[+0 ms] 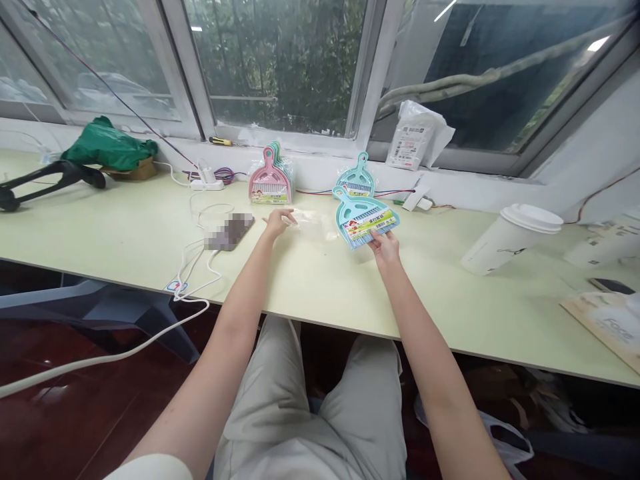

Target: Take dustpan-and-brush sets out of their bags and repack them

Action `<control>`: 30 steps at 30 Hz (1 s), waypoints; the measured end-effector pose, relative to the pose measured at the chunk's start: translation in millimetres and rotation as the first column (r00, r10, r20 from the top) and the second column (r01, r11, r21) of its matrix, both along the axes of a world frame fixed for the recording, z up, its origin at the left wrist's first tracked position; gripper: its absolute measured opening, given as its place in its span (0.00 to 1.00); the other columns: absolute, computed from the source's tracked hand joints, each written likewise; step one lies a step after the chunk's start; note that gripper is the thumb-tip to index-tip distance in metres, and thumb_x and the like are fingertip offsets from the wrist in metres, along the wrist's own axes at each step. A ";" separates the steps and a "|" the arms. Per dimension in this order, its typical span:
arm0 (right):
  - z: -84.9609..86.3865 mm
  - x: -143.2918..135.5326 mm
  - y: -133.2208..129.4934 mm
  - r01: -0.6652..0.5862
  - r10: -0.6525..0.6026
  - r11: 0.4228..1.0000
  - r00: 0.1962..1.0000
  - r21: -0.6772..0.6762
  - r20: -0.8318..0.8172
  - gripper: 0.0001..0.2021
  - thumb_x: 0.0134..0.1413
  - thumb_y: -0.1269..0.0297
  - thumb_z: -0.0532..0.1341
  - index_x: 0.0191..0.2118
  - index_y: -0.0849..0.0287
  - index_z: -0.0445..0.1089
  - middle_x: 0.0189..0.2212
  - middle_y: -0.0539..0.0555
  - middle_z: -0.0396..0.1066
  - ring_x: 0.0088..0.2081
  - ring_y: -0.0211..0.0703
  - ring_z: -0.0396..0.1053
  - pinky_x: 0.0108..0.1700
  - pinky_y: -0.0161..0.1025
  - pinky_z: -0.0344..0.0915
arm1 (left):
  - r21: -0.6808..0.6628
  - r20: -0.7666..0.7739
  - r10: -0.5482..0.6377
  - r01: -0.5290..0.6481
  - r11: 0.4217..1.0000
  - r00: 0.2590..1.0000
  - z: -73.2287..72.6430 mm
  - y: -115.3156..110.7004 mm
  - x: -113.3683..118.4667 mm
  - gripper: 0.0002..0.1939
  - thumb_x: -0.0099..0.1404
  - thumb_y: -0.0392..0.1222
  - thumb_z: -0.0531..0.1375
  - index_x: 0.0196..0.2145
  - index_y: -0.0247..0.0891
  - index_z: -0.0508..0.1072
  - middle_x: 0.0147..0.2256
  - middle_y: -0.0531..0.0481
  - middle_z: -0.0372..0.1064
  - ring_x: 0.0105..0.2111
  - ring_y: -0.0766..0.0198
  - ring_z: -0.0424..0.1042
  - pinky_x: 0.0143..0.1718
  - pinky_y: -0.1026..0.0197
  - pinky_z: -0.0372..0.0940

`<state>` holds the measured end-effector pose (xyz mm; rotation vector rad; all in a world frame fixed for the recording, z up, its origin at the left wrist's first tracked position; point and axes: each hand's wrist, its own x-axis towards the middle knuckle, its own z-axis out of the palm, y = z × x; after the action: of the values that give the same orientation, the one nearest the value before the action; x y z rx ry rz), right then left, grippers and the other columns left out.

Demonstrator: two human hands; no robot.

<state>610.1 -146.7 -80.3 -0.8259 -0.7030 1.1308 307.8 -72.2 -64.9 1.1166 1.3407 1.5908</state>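
My right hand [385, 248] grips the lower edge of a turquoise dustpan [367, 217] with a blue-bristled brush and a yellow label, holding it tilted over the table. At a clear plastic bag [315, 223] lying flat on the table, my left hand [281, 219] has its fingers curled on the bag's left edge. Behind, a pink dustpan [270, 177] in clear wrap fronts a stack of green ones against the wall. Another wrapped turquoise dustpan [357, 177] leans upright just behind the held one.
A phone [231, 231] and white cables lie left of my left arm. The right side has a white cup [510, 239], a paper packet [607, 327] and a plastic-wrapped package [417, 137] on the sill. A green bag [107, 147] is at the far left.
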 end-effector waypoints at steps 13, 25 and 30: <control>-5.9 7.9 6.8 -0.040 0.066 0.980 0.989 -0.193 0.130 0.11 0.43 0.80 0.64 0.35 0.62 0.71 0.30 0.52 0.77 0.33 0.43 0.76 0.42 0.45 0.76 | 0.245 -0.370 0.316 -0.236 0.940 0.874 2.7 -9.1 13.1 0.12 0.59 0.28 0.55 0.38 0.39 0.72 0.48 0.43 0.68 0.56 0.52 0.60 0.61 0.49 0.49; -8.6 12.4 10.1 -0.166 0.233 0.930 0.956 -0.327 0.177 0.10 0.44 0.84 0.63 0.32 0.66 0.72 0.28 0.56 0.77 0.29 0.41 0.76 0.35 0.38 0.77 | -0.025 -0.453 -0.113 0.114 0.993 0.885 -39.0 -1.2 36.8 0.11 0.45 0.25 0.61 0.21 0.41 0.68 0.37 0.42 0.70 0.54 0.46 0.62 0.61 0.49 0.50; -12.7 2.8 8.7 -0.065 0.128 0.946 0.975 -0.318 0.182 0.11 0.43 0.84 0.63 0.32 0.64 0.71 0.26 0.52 0.76 0.28 0.41 0.76 0.34 0.39 0.77 | 0.039 -0.405 -0.066 0.090 0.995 0.912 -35.3 -4.4 37.5 0.11 0.48 0.27 0.63 0.26 0.42 0.71 0.40 0.44 0.71 0.55 0.46 0.60 0.63 0.48 0.45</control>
<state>612.9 -138.0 -93.0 -1.1969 -0.7482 1.2782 345.3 -76.7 -100.3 1.5791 1.4951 1.3936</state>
